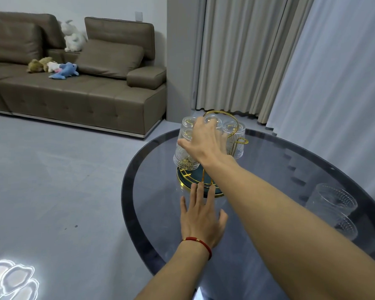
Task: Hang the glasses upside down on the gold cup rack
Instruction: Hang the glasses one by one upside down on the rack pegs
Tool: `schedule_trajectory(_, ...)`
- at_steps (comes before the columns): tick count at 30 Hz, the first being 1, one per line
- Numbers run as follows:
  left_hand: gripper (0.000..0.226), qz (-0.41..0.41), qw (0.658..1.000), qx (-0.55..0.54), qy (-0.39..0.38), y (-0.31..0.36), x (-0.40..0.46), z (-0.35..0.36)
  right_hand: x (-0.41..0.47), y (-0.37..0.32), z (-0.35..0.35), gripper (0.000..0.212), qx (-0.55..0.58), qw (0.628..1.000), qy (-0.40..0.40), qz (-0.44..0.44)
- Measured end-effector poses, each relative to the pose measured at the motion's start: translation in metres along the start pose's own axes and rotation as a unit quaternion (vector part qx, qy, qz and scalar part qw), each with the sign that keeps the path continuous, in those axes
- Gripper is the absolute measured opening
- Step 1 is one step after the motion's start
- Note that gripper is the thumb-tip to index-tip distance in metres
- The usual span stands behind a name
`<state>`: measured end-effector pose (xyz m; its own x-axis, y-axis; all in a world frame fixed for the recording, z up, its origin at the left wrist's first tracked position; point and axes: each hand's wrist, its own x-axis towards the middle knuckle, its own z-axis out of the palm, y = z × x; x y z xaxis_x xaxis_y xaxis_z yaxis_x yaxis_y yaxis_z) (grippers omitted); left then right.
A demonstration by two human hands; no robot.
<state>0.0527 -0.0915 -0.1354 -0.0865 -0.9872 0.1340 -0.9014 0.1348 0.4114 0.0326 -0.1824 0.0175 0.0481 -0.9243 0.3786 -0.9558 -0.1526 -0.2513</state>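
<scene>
The gold cup rack [242, 141] stands on its round gold-rimmed base [180, 180] at the far side of the table. Several clear ribbed glasses [238, 148] hang upside down on it. My right hand [204, 141] reaches over the rack from the right, its fingers wrapped around a glass near the middle, which the hand mostly hides. My left hand [200, 215] lies flat on the tabletop, fingers spread, with the fingertips touching the base's front rim. One more ribbed glass [331, 200] stands upright at the table's right side.
The round dark glass table [128, 191] mirrors the loose glass beneath it. Grey floor lies to the left, with a brown sofa [74, 92] carrying soft toys at the back. Curtains [247, 57] hang behind the table.
</scene>
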Motion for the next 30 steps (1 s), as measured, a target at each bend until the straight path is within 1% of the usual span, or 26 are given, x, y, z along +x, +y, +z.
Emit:
schedule_trajectory(3, 0.073, 0.000, 1.000, 0.001, -0.007, 0.001, -0.001, -0.002, -0.002, 0.003, 0.007, 0.063, -0.040, 0.999, 0.021, -0.009)
schedule_trajectory(7, 0.073, 0.002, 1.000, 0.012, -0.008, 0.003, -0.001, -0.005, -0.008, 0.009, 0.017, 0.069, -0.079, 0.995, 0.045, -0.043)
schedule_trajectory(12, 0.070, -0.002, 1.000, 0.013, 0.002, 0.008, -0.002, -0.011, -0.020, 0.018, 0.016, 0.057, -0.083, 0.992, 0.060, -0.067)
schedule_trajectory(15, 0.056, 0.004, 0.998, 0.021, 0.052, 0.014, -0.004, -0.016, -0.037, 0.028, 0.005, 0.047, -0.066, 0.988, 0.102, -0.099)
schedule_trajectory(18, 0.044, 0.074, 0.990, -0.003, 0.119, 0.026, -0.009, -0.021, -0.067, 0.048, -0.009, 0.043, -0.022, 0.985, 0.136, -0.102)
schedule_trajectory(20, 0.048, 0.125, 0.980, -0.055, 0.143, 0.036, -0.014, -0.024, -0.093, 0.067, -0.016, 0.043, 0.006, 0.986, 0.142, -0.085)
schedule_trajectory(22, 0.057, 0.143, 0.970, -0.120, 0.156, 0.048, -0.017, -0.026, -0.120, 0.091, -0.024, 0.043, 0.017, 0.988, 0.139, -0.068)
schedule_trajectory(24, 0.046, 0.151, 0.964, -0.157, 0.151, 0.060, -0.021, -0.028, -0.146, 0.116, -0.033, 0.044, 0.021, 0.987, 0.154, -0.049)
schedule_trajectory(26, 0.037, 0.141, 0.962, -0.192, 0.137, 0.070, -0.025, -0.028, -0.170, 0.142, -0.042, 0.046, 0.024, 0.983, 0.183, -0.015)
schedule_trajectory(28, 0.037, 0.109, 0.960, -0.228, 0.121, 0.081, -0.030, -0.030, -0.193, 0.167, -0.049, 0.054, 0.037, 0.974, 0.215, 0.056)
schedule_trajectory(30, 0.036, 0.083, 0.957, -0.258, 0.104, 0.090, -0.036, -0.032, -0.213, 0.186, -0.051, 0.076, 0.074, 0.955, 0.227, 0.174)
